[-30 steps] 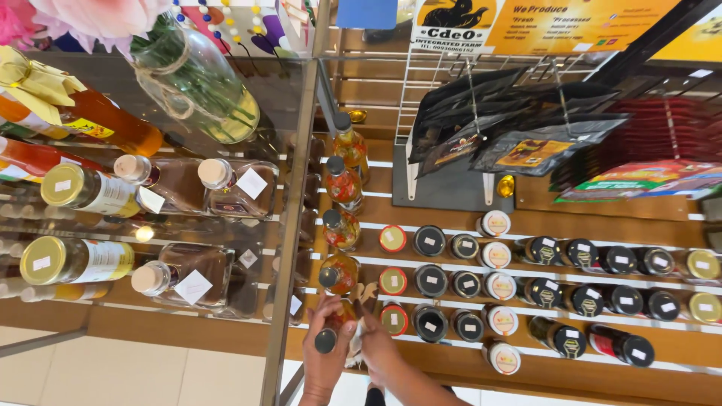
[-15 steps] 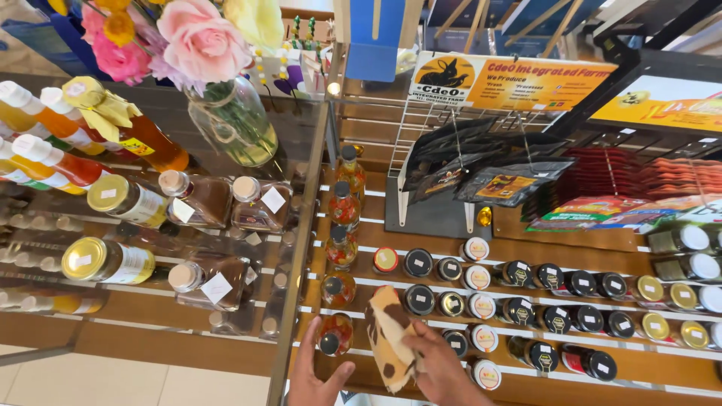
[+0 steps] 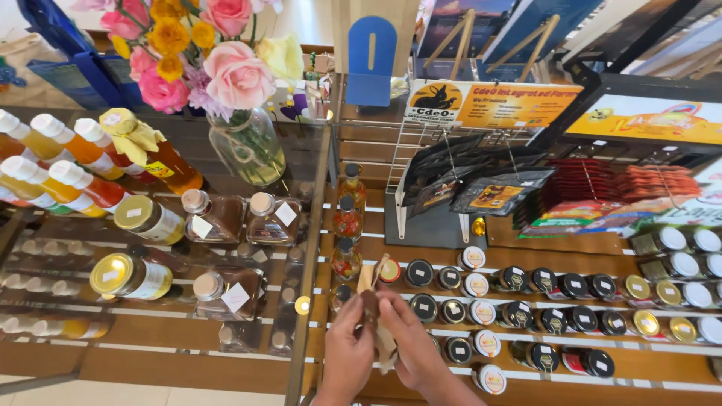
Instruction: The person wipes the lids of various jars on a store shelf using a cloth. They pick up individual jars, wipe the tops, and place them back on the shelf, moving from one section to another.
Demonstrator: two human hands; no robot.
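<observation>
**Shop display counter: hands on a small brown item**

Wooden slatted shelving (image 3: 526, 259) carries the goods, with a glass-topped rack (image 3: 301, 248) along its left edge.

1. Position. Both hands work at the near edge of the counter, beside the column of small bottles (image 3: 347, 225).
2. Grip. The left hand (image 3: 347, 353) and the right hand (image 3: 410, 342) are both closed around a small brown item (image 3: 370, 307) with a pale tag or wrapper (image 3: 386, 346) hanging below it. Fingers meet over the item; its exact kind cannot be told.
3. Step in hand. Judged from the pose, the item is being handled or inspected above the counter, not set down. Any next move calls for a steady two-handed hold, since lidded jars stand just beside.

Containers:
- Rows of small jars (image 3: 541, 304), dark and pale lids, contents hidden.
- Glass vase (image 3: 248, 146) at the far left, holding pink and yellow flowers (image 3: 203, 53).
- Tall bottles (image 3: 68, 162) of orange liquid on the rack's left edge.
- Gold-lidded jars (image 3: 131, 277) lying on the rack.
- Dark pouches (image 3: 474, 177) hanging on a wire stand.
</observation>
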